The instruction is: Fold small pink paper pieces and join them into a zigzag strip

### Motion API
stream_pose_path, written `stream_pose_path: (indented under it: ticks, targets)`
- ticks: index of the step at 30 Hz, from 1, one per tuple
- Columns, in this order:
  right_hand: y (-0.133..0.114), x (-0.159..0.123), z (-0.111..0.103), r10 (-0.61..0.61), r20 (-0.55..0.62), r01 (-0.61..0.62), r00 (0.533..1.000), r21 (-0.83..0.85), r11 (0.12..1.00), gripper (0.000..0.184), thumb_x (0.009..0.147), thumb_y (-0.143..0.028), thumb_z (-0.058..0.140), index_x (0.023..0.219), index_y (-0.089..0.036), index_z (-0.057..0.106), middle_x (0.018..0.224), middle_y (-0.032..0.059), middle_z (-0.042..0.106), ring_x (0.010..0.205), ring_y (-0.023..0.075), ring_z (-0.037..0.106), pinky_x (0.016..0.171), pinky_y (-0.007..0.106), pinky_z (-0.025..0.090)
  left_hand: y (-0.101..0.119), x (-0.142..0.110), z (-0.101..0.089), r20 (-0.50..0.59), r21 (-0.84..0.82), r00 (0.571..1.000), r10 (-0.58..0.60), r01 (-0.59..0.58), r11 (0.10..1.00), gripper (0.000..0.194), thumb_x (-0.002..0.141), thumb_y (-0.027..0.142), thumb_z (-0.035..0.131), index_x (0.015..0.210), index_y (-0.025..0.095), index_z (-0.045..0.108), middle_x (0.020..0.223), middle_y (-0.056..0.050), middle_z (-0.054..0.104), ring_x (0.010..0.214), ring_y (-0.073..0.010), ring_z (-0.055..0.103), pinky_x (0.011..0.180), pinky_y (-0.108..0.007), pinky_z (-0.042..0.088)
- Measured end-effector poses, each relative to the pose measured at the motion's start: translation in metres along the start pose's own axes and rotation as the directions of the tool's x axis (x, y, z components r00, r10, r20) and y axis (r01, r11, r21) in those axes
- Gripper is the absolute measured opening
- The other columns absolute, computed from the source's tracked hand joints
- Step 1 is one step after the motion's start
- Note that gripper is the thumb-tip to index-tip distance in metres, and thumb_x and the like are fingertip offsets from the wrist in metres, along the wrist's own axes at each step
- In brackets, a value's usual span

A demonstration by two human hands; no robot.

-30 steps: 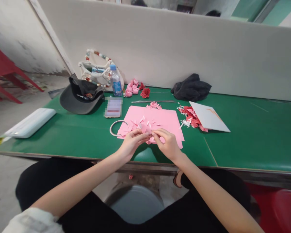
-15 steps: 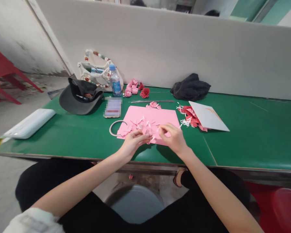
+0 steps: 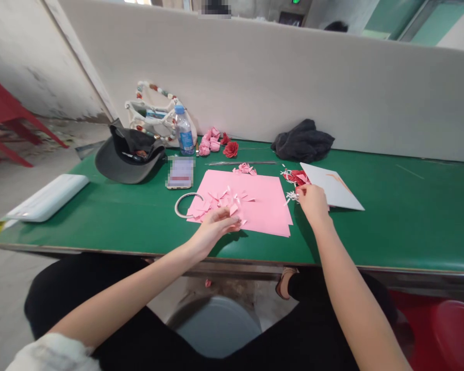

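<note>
Pink paper piece (image 3: 234,209) lightly grasped at the fingertips of the left hand (image 3: 219,221), over the near part of the pink sheets (image 3: 268,214). Right hand (image 3: 313,200) with fingers drawn together at the white strips (image 3: 292,196), beside red paper pieces (image 3: 293,176); contents of the pinch impossible to tell. Likely risks: creasing of the piece from too tight a hold; scattering of strips from a brushing hand. Lettering on the blue bottle label (image 3: 186,140) too small to read; phone screen (image 3: 180,172) pixelated.
</note>
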State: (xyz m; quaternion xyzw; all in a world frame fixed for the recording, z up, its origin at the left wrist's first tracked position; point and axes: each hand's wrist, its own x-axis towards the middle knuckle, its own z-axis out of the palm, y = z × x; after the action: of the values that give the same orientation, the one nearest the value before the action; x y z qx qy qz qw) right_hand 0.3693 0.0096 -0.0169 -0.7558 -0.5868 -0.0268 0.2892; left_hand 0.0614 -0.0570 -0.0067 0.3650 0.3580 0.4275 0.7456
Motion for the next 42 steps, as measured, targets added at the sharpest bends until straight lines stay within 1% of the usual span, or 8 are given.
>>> stream_pose_path:
  ticks: [3, 5, 8, 10, 12, 23, 33, 42]
  targets:
    - [-0.022, -0.009, 0.000, -0.134, -0.054, 0.143, 0.990, 0.226, 0.964, 0.022, 0.080, -0.022, 0.055, 0.091, -0.011, 0.071, 0.089, 0.0144, 0.070, 0.075, 0.0222, 0.064, 0.073, 0.037, 0.050, 0.003, 0.000, -0.002, 0.034, -0.026, 0.999, -0.030, 0.031, 0.999, 0.024, 0.066, 0.020, 0.076, 0.068, 0.017, 0.053, 0.073, 0.001, 0.065, 0.072, -0.0139, 0.065, 0.078, -0.028, 0.049]
    - [-0.044, -0.023, -0.001, -0.259, -0.002, 0.230, 0.966, 0.467, 0.854, 0.023, 0.079, -0.027, 0.060, 0.094, -0.013, 0.070, 0.091, 0.0113, 0.070, 0.074, 0.0198, 0.064, 0.070, 0.035, 0.052, 0.006, 0.000, -0.003, 0.077, -0.053, 0.996, -0.051, 0.055, 0.997, 0.021, 0.067, 0.019, 0.075, 0.067, 0.017, 0.054, 0.071, 0.001, 0.065, 0.072, -0.0135, 0.065, 0.079, -0.028, 0.048]
    - [-0.079, -0.050, -0.004, -0.490, 0.256, 0.176, 0.834, 0.717, 0.674, 0.030, 0.075, -0.032, 0.068, 0.102, -0.018, 0.069, 0.098, 0.0081, 0.070, 0.081, 0.0181, 0.066, 0.078, 0.035, 0.053, 0.007, 0.001, -0.004, 0.120, -0.082, 0.990, -0.071, 0.081, 0.993, 0.016, 0.068, 0.017, 0.075, 0.073, 0.017, 0.060, 0.070, 0.001, 0.065, 0.072, -0.0132, 0.064, 0.080, -0.028, 0.048]
    - [-0.096, -0.066, -0.005, -0.573, 0.334, 0.097, 0.748, 0.800, 0.592, 0.033, 0.073, -0.031, 0.071, 0.103, -0.018, 0.068, 0.101, 0.0077, 0.070, 0.084, 0.0178, 0.066, 0.080, 0.034, 0.054, 0.007, 0.002, -0.005, 0.128, -0.064, 0.990, -0.063, 0.071, 0.995, 0.014, 0.069, 0.018, 0.075, 0.076, 0.017, 0.063, 0.072, 0.001, 0.066, 0.073, -0.0130, 0.064, 0.080, -0.028, 0.048]
    - [-0.105, -0.076, -0.007, -0.593, 0.359, 0.044, 0.721, 0.830, 0.556, 0.034, 0.073, -0.030, 0.072, 0.103, -0.016, 0.068, 0.102, 0.0083, 0.069, 0.087, 0.0186, 0.066, 0.082, 0.034, 0.053, 0.006, 0.002, -0.006, 0.128, -0.015, 0.991, -0.045, 0.048, 0.999, 0.011, 0.070, 0.019, 0.074, 0.078, 0.017, 0.066, 0.074, 0.001, 0.067, 0.073, -0.0134, 0.064, 0.079, -0.029, 0.048]
    - [-0.106, -0.084, 0.008, -0.500, 0.383, -0.127, 0.776, 0.873, 0.472, 0.028, 0.070, -0.036, 0.073, 0.090, -0.017, 0.066, 0.089, 0.0044, 0.070, 0.079, 0.0173, 0.067, 0.076, 0.032, 0.056, 0.006, 0.003, -0.007, 0.162, 0.374, 0.978, 0.130, -0.182, 0.909, 0.024, 0.074, 0.035, 0.071, 0.087, 0.014, 0.071, 0.083, -0.007, 0.071, 0.081, -0.0210, 0.066, 0.079, -0.031, 0.048]
    - [-0.108, -0.084, 0.009, -0.449, 0.422, -0.210, 0.787, 0.869, 0.449, 0.028, 0.070, -0.040, 0.074, 0.080, -0.016, 0.063, 0.079, 0.0019, 0.066, 0.073, 0.0145, 0.064, 0.071, 0.029, 0.054, 0.005, 0.007, -0.011, 0.205, 0.444, 0.953, 0.225, -0.295, 0.846, 0.022, 0.078, 0.036, 0.066, 0.085, 0.016, 0.070, 0.080, -0.005, 0.070, 0.076, -0.0180, 0.064, 0.074, -0.028, 0.050]
    - [-0.109, -0.090, 0.015, -0.424, 0.434, -0.201, 0.795, 0.848, 0.490, 0.026, 0.073, -0.041, 0.070, 0.078, -0.017, 0.062, 0.075, 0.0018, 0.065, 0.069, 0.0154, 0.064, 0.068, 0.030, 0.056, 0.003, 0.011, -0.016, 0.131, 0.433, 0.969, 0.211, -0.248, 0.867, 0.021, 0.073, 0.036, 0.071, 0.079, 0.016, 0.071, 0.076, -0.004, 0.069, 0.072, -0.0184, 0.065, 0.072, -0.029, 0.052]
